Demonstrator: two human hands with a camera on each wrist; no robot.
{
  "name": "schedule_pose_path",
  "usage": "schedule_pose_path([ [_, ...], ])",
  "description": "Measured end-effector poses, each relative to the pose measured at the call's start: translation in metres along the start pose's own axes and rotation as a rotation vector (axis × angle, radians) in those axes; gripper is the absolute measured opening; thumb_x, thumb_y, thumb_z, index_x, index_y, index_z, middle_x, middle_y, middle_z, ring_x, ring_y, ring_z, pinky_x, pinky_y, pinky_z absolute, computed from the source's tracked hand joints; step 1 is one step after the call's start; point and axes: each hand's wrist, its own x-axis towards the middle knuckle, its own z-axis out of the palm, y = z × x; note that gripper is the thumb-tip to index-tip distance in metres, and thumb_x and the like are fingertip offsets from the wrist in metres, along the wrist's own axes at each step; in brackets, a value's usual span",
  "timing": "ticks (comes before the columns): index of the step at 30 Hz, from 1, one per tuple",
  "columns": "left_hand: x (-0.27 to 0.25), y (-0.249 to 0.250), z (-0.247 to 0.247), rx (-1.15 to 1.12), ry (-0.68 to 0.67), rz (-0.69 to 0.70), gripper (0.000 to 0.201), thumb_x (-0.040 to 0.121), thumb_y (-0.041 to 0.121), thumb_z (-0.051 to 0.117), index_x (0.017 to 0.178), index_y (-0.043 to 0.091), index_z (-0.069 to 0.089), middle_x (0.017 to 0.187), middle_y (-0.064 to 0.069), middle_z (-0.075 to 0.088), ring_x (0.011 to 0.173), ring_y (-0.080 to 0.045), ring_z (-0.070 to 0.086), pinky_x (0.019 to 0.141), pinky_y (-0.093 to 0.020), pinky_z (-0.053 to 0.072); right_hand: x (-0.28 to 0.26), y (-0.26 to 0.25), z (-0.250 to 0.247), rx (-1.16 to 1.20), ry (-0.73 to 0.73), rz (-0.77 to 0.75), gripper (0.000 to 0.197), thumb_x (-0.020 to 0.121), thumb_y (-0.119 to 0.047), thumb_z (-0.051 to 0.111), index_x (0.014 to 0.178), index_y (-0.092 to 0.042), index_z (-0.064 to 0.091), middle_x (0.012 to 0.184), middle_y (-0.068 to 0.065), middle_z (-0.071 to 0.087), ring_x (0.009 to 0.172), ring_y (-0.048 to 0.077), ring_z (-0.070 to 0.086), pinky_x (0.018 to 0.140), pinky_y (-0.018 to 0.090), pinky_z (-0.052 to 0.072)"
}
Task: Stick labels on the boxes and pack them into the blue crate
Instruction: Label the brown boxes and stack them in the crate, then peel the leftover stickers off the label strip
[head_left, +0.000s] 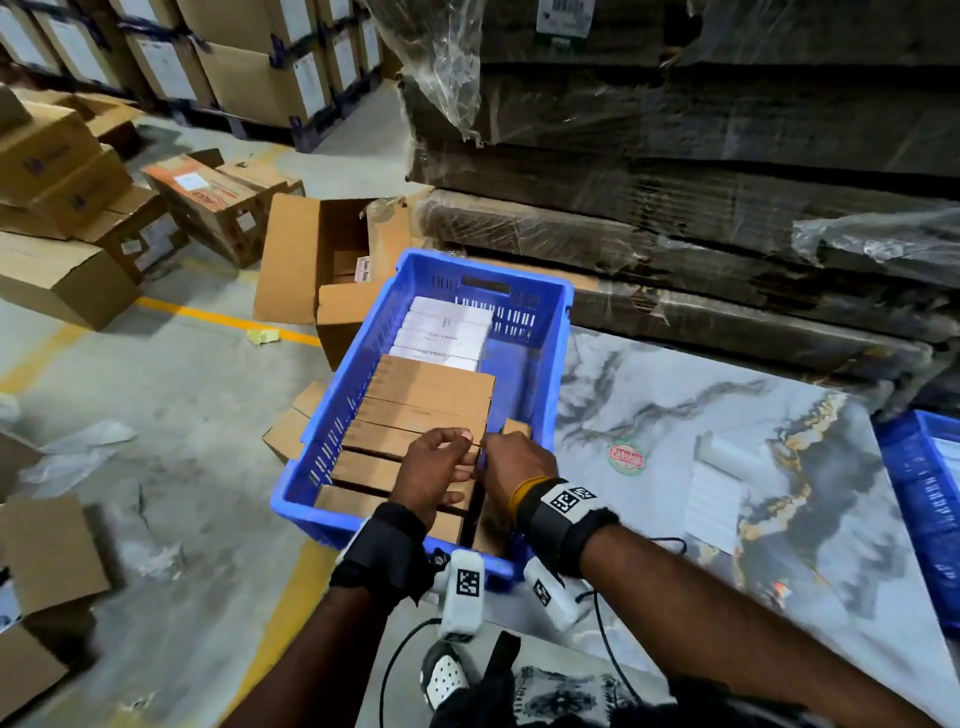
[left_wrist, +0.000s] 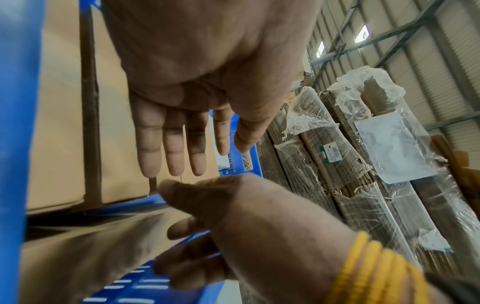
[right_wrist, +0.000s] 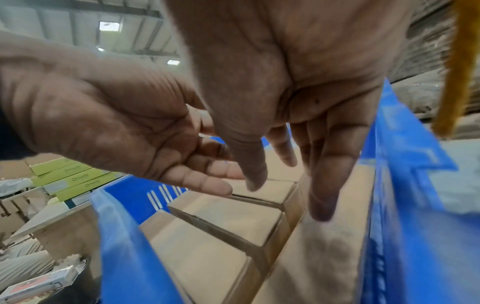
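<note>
The blue crate (head_left: 483, 262) stands on the left end of the marble table (head_left: 675, 405). A row of brown boxes (head_left: 431, 389) fills most of it, with white boxes (head_left: 447, 327) at the far end. Both hands are inside, at the near right. My left hand (head_left: 441, 462) hovers over the brown row with straight fingers (left_wrist: 176, 148) and holds nothing. My right hand (head_left: 514, 462) has straight fingers (right_wrist: 322, 185) pointing down onto a brown box (right_wrist: 324, 246) that lies lengthwise along the crate's right wall (right_wrist: 405, 185). That box's far end (head_left: 517, 427) shows past the knuckles.
A white label sheet (head_left: 714, 499) and a white roll (head_left: 727, 454) lie on the table right of the crate. A second blue crate (head_left: 930, 493) is at the right edge. An open carton (head_left: 332, 260) and loose cartons stand on the floor. Wrapped flat cardboard (head_left: 675, 182) rises behind.
</note>
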Motion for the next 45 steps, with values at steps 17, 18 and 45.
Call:
schedule_pose_path([
  [17, -0.031, -0.027, 0.079, 0.472, -0.01, 0.212, 0.022, 0.086, 0.024, 0.064, 0.107, 0.02, 0.063, 0.099, -0.019, 0.071, 0.08, -0.025, 0.061, 0.081, -0.037, 0.049, -0.049, 0.117, 0.029, 0.363, -0.045, -0.117, 0.074, 0.09, -0.046, 0.062, 0.151, -0.039, 0.021, 0.125, 0.009, 0.053, 0.114, 0.027, 0.055, 0.092, 0.035, 0.045],
  [18, -0.033, -0.03, 0.083, 0.501, 0.0, 0.216, 0.022, 0.089, 0.019, 0.063, 0.111, 0.018, 0.063, 0.097, -0.018, 0.071, 0.079, -0.023, 0.06, 0.08, -0.036, 0.049, -0.053, 0.125, 0.031, 0.381, -0.051, -0.124, 0.075, 0.09, -0.043, 0.062, 0.152, -0.039, 0.021, 0.125, 0.009, 0.053, 0.113, 0.026, 0.055, 0.093, 0.036, 0.045],
  [45, 0.006, -0.091, 0.325, 0.966, -0.289, 0.082, 0.044, 0.093, 0.039, 0.062, 0.13, 0.018, 0.054, 0.127, -0.008, 0.062, 0.118, -0.024, 0.057, 0.099, -0.026, 0.039, -0.045, 0.401, 0.083, 1.219, 0.248, 0.644, 0.023, 0.091, -0.022, 0.065, 0.112, -0.013, 0.063, 0.101, 0.014, 0.067, 0.057, 0.021, 0.062, 0.052, 0.027, 0.049],
])
